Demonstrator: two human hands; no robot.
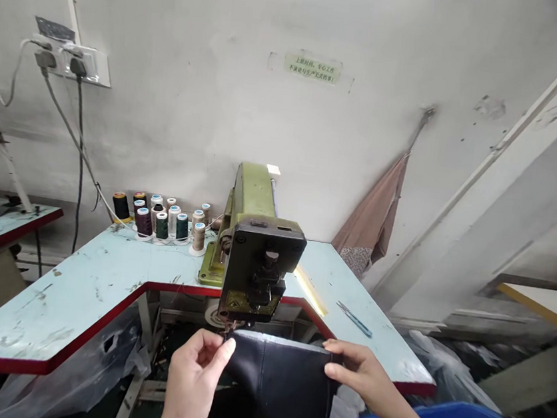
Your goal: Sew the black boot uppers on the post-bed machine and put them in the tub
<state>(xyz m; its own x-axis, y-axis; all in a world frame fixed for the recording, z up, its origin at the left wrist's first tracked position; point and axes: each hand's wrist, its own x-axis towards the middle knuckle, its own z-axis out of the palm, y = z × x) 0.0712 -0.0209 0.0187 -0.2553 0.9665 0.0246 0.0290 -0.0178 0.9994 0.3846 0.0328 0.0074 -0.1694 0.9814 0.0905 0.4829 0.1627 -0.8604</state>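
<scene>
Black panel (294, 399), leather-like, vertically seamed, pale along its top edge; hangs just below the sewing machine's head (262, 267). Probably light, supple, somewhat slick, apt to sag if held one-sided; top corners seem the best hold. Left grip (195, 377) pinches one, right grip (363, 374) the other. Worktop (113, 284) beyond, thread spools (161, 225) at the back.

A brown cloth (375, 210) hangs against the grey wall (179, 110).
</scene>
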